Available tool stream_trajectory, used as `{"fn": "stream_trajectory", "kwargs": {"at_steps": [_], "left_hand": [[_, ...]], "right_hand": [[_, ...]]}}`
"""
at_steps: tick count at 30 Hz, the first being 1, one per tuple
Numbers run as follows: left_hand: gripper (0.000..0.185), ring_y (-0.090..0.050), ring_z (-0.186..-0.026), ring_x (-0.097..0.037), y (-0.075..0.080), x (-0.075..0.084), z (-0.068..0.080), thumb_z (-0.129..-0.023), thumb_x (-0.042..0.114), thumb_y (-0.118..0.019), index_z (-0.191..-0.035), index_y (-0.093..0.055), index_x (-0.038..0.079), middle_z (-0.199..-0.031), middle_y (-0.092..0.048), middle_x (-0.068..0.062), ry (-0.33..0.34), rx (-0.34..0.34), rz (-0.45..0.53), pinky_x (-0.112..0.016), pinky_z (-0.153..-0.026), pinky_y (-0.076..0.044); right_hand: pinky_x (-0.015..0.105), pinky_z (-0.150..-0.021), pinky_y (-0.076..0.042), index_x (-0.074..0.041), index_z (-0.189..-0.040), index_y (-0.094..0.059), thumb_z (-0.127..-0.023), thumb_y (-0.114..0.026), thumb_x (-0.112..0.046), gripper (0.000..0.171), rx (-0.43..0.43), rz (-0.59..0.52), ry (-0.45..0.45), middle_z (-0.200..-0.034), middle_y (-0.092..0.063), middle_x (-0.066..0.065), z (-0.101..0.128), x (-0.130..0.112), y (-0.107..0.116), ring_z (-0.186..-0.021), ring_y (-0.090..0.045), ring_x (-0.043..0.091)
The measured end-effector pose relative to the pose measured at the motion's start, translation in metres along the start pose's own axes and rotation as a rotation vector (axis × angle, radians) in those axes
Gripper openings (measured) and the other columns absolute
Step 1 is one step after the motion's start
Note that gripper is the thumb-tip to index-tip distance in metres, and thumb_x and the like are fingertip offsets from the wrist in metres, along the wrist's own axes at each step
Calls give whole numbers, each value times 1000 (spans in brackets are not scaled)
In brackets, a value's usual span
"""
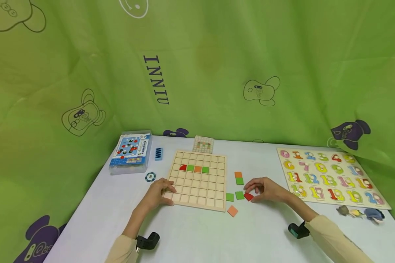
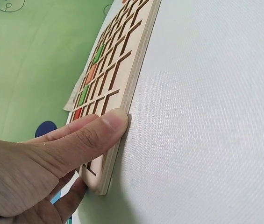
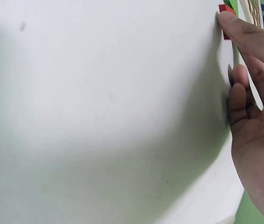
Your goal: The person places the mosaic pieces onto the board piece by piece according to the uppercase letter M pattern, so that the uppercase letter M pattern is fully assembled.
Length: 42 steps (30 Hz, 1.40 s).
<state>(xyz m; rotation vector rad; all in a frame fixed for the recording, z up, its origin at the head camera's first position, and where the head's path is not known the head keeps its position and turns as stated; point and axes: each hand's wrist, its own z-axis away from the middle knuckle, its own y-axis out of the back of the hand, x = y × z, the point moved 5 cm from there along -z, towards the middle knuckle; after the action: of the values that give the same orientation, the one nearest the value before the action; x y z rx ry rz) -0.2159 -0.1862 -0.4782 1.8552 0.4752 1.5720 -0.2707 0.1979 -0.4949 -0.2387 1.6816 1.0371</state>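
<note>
A wooden grid board (image 1: 193, 200) lies on the white table, its near-left corner held by my left hand (image 1: 158, 193). In the left wrist view the thumb (image 2: 92, 137) presses on the board's rim, with fingers along its other side. One row of cells holds a red quarter-round tile (image 1: 183, 167), two green squares and an orange square (image 1: 198, 169). Right of the board, my right hand (image 1: 269, 190) pinches another red quarter-round tile (image 1: 248, 197) low at the table between thumb and fingers. Only part of that tile shows in the right wrist view, beside a fingertip.
Loose green squares (image 1: 239, 195) and orange squares (image 1: 232, 211) lie right of the board. Behind it is a pattern card (image 1: 203, 144). A boxed set (image 1: 131, 151), blue block (image 1: 158, 153) and round chip (image 1: 150, 177) are left; a number puzzle (image 1: 329, 175) and small figures (image 1: 375, 214) are right.
</note>
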Motion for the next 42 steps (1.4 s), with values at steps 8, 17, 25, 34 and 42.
{"fn": "stream_trajectory", "kwargs": {"at_steps": [8, 17, 25, 34, 42], "left_hand": [[32, -56, -98, -32, 0, 1, 1, -60, 4, -87, -87, -72, 3, -113, -61, -20, 7, -10, -3, -39, -81, -48], [31, -56, -102, -35, 2, 3, 1, -59, 4, -87, -87, -72, 3, -114, -61, -20, 12, 3, -18, -44, -87, -48], [32, -56, -102, -36, 2, 4, 1, -60, 4, -87, -87, -72, 2, -114, -61, -21, 2, -7, -16, -47, -87, -48], [32, -56, -98, -34, 3, 5, 2, -59, 4, -86, -87, -71, 2, -113, -61, -21, 0, -7, -22, -40, -81, -48], [32, -55, -101, -35, 2, 6, 1, -59, 4, -87, -87, -72, 1, -114, -61, -22, -12, -7, -13, -42, -85, -48]], "right_hand": [[18, -56, -40, -6, -103, -66, -76, -80, -10, 31, 139, 140, -28, -84, -67, -2, 6, 1, -3, -69, -51, 16], [19, -55, -40, -2, -100, -66, -77, -77, -3, 26, 370, 210, -140, -79, -62, -3, 15, -4, -8, -64, -47, 7], [17, -59, -41, -1, -105, -64, -81, -75, -4, 27, 237, 119, -92, -86, -69, 3, 16, -5, -4, -69, -51, 9], [19, -55, -43, 0, -111, -62, -78, -77, -5, 36, 155, 8, 57, -98, -71, 14, 13, -9, -7, -67, -54, 13], [18, -54, -43, 1, -114, -62, -77, -78, -5, 41, 97, 14, 99, -101, -71, 14, 3, -6, -11, -65, -53, 10]]}}
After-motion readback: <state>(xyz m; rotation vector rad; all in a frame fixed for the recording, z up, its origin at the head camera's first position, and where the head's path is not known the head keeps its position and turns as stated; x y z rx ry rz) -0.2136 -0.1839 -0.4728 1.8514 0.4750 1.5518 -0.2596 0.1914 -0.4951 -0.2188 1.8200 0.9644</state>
